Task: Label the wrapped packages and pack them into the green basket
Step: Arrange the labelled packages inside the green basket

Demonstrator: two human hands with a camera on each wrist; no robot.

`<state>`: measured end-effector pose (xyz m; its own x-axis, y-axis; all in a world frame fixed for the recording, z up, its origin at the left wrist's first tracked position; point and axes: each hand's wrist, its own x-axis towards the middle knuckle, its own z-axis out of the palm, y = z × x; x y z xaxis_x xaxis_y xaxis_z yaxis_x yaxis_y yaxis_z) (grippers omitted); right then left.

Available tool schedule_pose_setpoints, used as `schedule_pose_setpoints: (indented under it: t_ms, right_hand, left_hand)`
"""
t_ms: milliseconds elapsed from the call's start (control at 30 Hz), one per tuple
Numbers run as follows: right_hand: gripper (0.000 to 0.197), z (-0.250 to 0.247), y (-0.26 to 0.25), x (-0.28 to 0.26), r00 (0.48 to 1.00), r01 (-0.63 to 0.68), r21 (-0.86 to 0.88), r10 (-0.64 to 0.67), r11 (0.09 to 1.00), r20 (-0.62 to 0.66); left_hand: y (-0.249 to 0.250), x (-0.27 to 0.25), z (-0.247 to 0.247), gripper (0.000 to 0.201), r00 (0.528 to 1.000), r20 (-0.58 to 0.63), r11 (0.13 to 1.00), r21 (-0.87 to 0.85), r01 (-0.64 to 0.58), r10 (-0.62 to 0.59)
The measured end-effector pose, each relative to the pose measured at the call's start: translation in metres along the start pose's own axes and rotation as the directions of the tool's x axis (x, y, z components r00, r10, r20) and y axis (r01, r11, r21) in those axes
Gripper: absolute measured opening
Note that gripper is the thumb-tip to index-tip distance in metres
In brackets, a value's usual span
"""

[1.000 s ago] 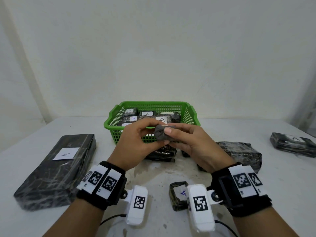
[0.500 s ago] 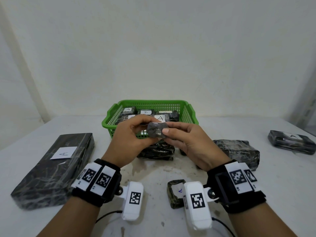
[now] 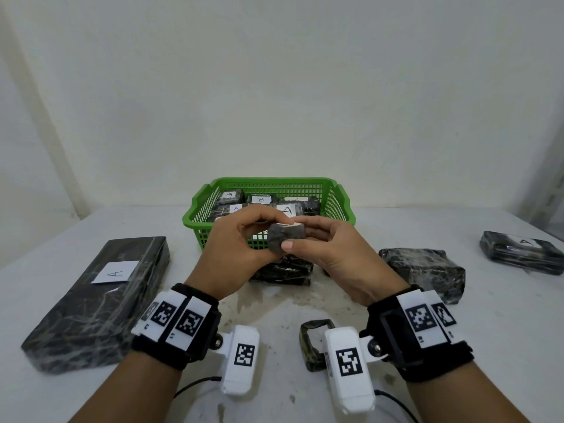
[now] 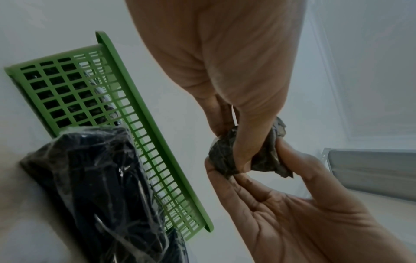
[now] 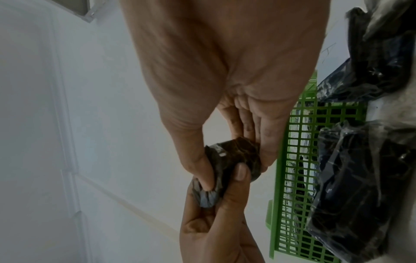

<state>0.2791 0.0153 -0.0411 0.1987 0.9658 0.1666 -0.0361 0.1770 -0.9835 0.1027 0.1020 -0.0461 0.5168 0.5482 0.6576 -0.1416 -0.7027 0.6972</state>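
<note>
A small dark wrapped package (image 3: 285, 239) is held up in front of the green basket (image 3: 274, 180). My left hand (image 3: 264, 236) pinches its left end and my right hand (image 3: 297, 236) pinches its right side, thumb on the lower front. A thin white edge shows along its top. In the left wrist view the package (image 4: 223, 156) sits between the left hand (image 4: 234, 142) and the right hand (image 4: 258, 170). The right wrist view shows the package (image 5: 234, 156) gripped by both thumbs. Several labelled packages lie in the basket.
A long dark package labelled A (image 3: 100, 297) lies at the left. One black package (image 3: 283, 271) lies right against the basket's front. An unlabelled one (image 3: 424, 270) sits to the right, another labelled A (image 3: 522, 251) at far right, and a small one (image 3: 314, 343) near my right wrist.
Both hands keep the small package at about the same spot before the basket. It has turned slightly in the fingers, and a white edge now shows on top.
</note>
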Motion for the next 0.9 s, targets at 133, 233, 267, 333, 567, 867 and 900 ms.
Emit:
schedule_pose_setpoints:
  t_ms: [133, 233, 267, 333, 567, 867, 900]
  right_hand:
    - [0.062, -0.003, -0.001, -0.001, 1.0, -0.011, 0.061, 0.01, 0.998, 0.021]
    - [0.064, -0.002, -0.003, -0.002, 1.0, 0.006, 0.085, -0.006, 0.996, 0.001]
    - [0.063, -0.002, -0.003, -0.002, 1.0, 0.023, 0.073, -0.023, 0.997, -0.008]
    - [0.058, -0.005, -0.003, -0.001, 0.996, 0.079, 0.021, -0.078, 0.997, -0.041]
    - [0.065, -0.012, -0.008, -0.007, 0.981, 0.184, -0.121, -0.19, 0.975, -0.034]
    - [0.022, -0.013, -0.016, -0.006, 0.999, 0.031, 0.109, -0.027, 0.994, -0.037]
    - [0.017, -0.014, -0.017, -0.006, 0.999, 0.02, 0.128, -0.014, 0.992, -0.052]
  left_hand:
    - [0.0, 0.001, 0.002, 0.038, 1.0, 0.006, 1.0, -0.004, -0.006, 0.006]
    - [0.001, 0.0, 0.003, 0.039, 1.0, 0.022, 1.0, -0.018, -0.012, 0.012]
    - [0.001, 0.0, 0.003, 0.042, 1.0, 0.031, 0.999, -0.037, 0.001, 0.0]
    - [0.001, 0.0, 0.004, 0.052, 0.998, 0.05, 0.995, -0.088, 0.053, -0.049]
    - [0.001, 0.001, 0.003, 0.086, 0.968, 0.117, 0.936, -0.252, 0.246, -0.223]
    - [-0.001, 0.002, 0.0, 0.067, 0.967, 0.189, 0.953, -0.217, 0.212, -0.172]
    - [-0.001, 0.002, 0.001, 0.063, 0.969, 0.185, 0.956, -0.214, 0.203, -0.164]
